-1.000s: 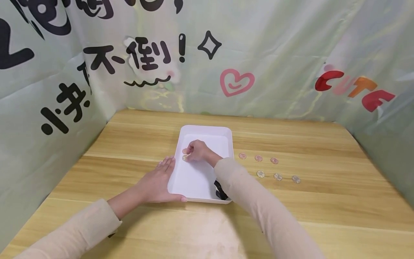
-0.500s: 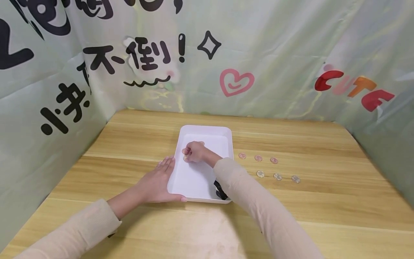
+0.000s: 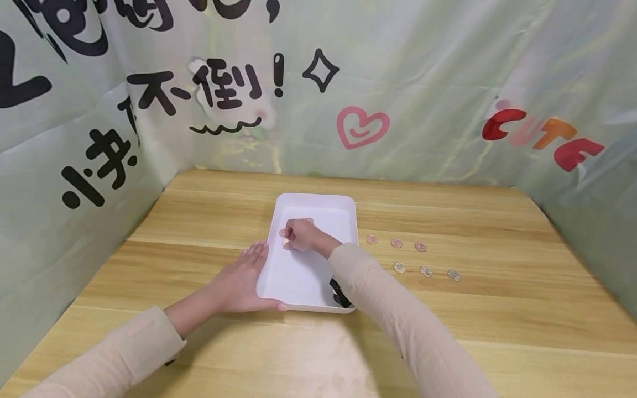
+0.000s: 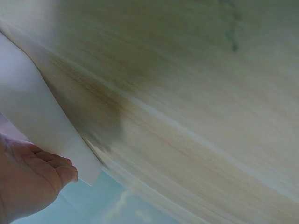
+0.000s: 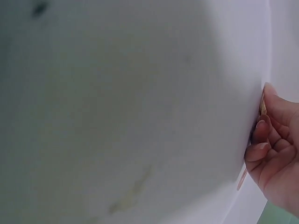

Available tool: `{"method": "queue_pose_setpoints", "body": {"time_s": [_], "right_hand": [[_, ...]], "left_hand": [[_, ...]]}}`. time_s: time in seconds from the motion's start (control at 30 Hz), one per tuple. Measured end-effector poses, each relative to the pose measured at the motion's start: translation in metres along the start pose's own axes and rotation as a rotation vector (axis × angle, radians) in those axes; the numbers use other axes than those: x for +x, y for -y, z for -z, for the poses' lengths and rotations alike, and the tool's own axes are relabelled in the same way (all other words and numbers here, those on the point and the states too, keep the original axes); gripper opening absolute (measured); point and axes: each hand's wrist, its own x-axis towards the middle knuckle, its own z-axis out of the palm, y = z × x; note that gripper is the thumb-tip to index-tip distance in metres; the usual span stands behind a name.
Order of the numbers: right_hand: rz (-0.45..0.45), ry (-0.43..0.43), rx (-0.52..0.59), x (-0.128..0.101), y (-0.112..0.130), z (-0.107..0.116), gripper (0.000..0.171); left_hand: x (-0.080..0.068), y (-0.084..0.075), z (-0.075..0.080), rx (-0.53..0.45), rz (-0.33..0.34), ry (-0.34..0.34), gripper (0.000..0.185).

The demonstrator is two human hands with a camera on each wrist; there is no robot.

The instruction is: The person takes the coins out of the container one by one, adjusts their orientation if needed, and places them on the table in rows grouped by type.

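Note:
My right hand [image 3: 300,234] is inside the white tray [image 3: 343,207], fingers curled, with the thumb and fingertips pinching a gold-coloured coin [image 5: 262,108] close over the tray floor. Beside it, partly behind the hand, lies a copper-coloured coin [image 3: 283,232]. Another copper-coloured coin peeks out beyond the knuckles. My left hand [image 3: 244,283] lies along the tray's left side, its fingers extended against the wall and the thumb at the front edge. In the left wrist view, the fingers of the left hand [image 4: 44,170] press against the outside of the tray.
Right of the tray, copper-coloured coins [image 3: 396,243] form a row on the wooden table [image 3: 478,326], with a row of paler coins [image 3: 426,272] nearer the front. A black item [image 3: 340,294] shows at the right cuff. Printed cloth walls [image 3: 423,99] enclose the table.
My right fingers curl further and close around the gold-coloured coin, which tilts slightly. A copper-coloured coin beyond the knuckles has come into sight. The left hand and tray hold still.

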Motion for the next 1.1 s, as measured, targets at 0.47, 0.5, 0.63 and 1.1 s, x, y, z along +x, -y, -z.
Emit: {"method": "queue_pose_setpoints", "body": {"time_s": [0.47,0.5,0.63,1.1], "right_hand": [[-0.148,-0.030,0.298,-0.004,-0.001,0.015,0.009],[-0.167,-0.034,0.333,-0.005,0.001,0.018,0.008],[-0.223,-0.051,0.430,-0.009,0.007,0.028,0.009],[-0.320,-0.099,0.560,-0.039,-0.002,0.051,0.014]], "left_hand": [[0.001,0.002,-0.002,0.006,-0.006,-0.009,0.123],[0.001,0.002,-0.002,0.007,-0.004,-0.009,0.123],[0.001,0.003,-0.002,0.006,-0.010,-0.011,0.122],[-0.001,0.001,0.000,0.002,0.010,0.010,0.122]]}}
